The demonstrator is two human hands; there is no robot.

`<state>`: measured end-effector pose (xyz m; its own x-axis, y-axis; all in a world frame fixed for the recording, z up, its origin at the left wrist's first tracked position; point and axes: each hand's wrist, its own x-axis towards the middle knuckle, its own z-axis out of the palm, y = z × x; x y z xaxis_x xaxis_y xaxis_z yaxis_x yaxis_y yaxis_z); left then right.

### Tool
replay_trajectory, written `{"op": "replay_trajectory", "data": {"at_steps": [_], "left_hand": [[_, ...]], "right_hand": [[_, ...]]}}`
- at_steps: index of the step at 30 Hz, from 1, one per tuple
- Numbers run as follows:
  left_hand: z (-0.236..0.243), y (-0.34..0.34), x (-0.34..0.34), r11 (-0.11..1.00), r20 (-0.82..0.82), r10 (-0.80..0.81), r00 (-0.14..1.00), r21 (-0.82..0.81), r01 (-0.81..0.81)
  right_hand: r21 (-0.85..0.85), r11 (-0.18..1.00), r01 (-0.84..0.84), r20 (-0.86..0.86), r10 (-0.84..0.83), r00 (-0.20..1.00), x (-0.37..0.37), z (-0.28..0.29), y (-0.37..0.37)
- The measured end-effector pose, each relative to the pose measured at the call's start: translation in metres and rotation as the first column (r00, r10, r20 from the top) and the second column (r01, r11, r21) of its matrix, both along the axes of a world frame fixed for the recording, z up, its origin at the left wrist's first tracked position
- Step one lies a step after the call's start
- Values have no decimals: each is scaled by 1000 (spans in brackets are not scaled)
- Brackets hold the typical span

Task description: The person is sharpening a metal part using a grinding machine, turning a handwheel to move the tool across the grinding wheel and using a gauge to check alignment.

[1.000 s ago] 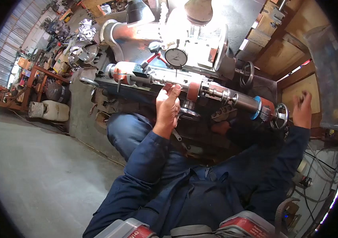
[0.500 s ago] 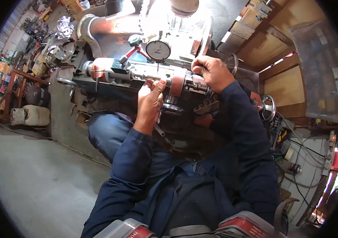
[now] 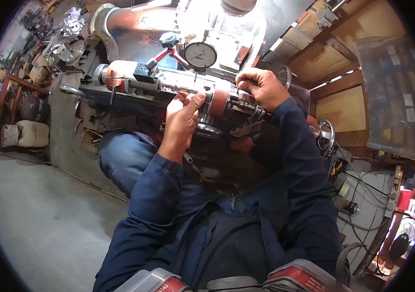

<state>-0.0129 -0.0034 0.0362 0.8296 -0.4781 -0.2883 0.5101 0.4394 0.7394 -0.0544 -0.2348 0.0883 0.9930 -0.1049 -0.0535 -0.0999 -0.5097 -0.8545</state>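
Note:
A slim shiny metal shaft [image 3: 178, 89] runs level between two orange-red machine heads, the left one [image 3: 118, 75] and the right one [image 3: 220, 102]. My left hand [image 3: 182, 119] is closed around the shaft's right end, thumb on top, beside the right head. My right hand [image 3: 264, 89] is closed, fingers curled at the outer end of the right head, above a stepped metal spindle [image 3: 244, 105]; what its fingertips grip is hidden. Over the shaft stands a round white dial gauge [image 3: 200, 54], its stem pointing down, next to a red jointed arm with a dark knob [image 3: 169, 40].
A chrome handwheel [image 3: 208, 130] sits below the right head, with another handwheel [image 3: 326, 135] at the far right. Wooden shelving [image 3: 339, 114] and a plastic-covered rack [image 3: 392, 97] stand on the right. A gas cylinder [image 3: 33, 133] and cluttered parts are on the left.
The whole view has shifted and tilted slightly. Both hands keep their places on the machine, with little visible change in their grips.

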Motion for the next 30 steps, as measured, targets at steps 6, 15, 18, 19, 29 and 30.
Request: {"op": "replay_trajectory", "data": {"at_steps": [6, 15, 18, 19, 29, 30], "left_hand": [[-2, 3, 2, 1000, -24, -16, 1000, -6, 16], [0, 1, 2, 998, 15, -47, 999, 47, 46], [-2, 2, 2, 998, 18, -39, 999, 46, 39], [-2, 2, 2, 998, 19, -40, 999, 38, 39], [-1, 3, 2, 998, 32, -55, 998, 39, 54], [-1, 4, 2, 998, 33, -54, 998, 41, 52]], "right_hand": [[-202, 979, -26, -41, 18, 999, 0, 17, 9], [-503, 864, 18, 89, 31, 996, 0, 14, 18], [-666, 744, 53, 126, 42, 991, 2, 17, 22], [-656, 755, 27, 100, 51, 994, 2, 22, 24], [-827, 562, -21, -9, 24, 1000, 10, 32, 35], [-826, 564, -20, -7, 25, 1000, 11, 31, 37]]}}
